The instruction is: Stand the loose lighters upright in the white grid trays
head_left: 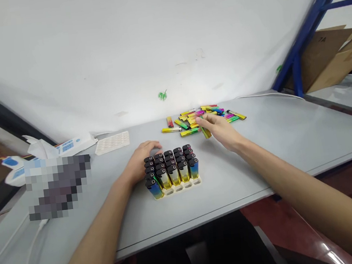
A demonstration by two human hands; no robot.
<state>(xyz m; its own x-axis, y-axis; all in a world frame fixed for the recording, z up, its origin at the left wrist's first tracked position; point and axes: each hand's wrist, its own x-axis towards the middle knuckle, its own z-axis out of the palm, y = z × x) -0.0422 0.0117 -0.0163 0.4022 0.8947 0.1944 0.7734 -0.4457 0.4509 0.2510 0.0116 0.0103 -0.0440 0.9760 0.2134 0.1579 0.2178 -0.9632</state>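
Note:
A white tray (178, 188) near the table's front holds rows of upright lighters (174, 172) with black tops; several holes along its front row are bare, and one blue lighter (154, 188) stands at that row's left end. My left hand (143, 157) rests at the tray's back left side, fingers curved and apart, partly hidden behind the lighters. Behind and right of the tray, my right hand (216, 128) pinches a yellow-green lighter (206, 132) just above the table. Beside it lies a loose pile of shiny coloured lighters (193, 119).
A second white tray (113, 142) lies flat at the back left. Power strips (69, 146), a blurred dark object (63, 187) and white cables are on the left. The wall (123, 61) bounds the table's back. Cardboard boxes (329, 55) stand beyond a blue frame (297, 63) at right.

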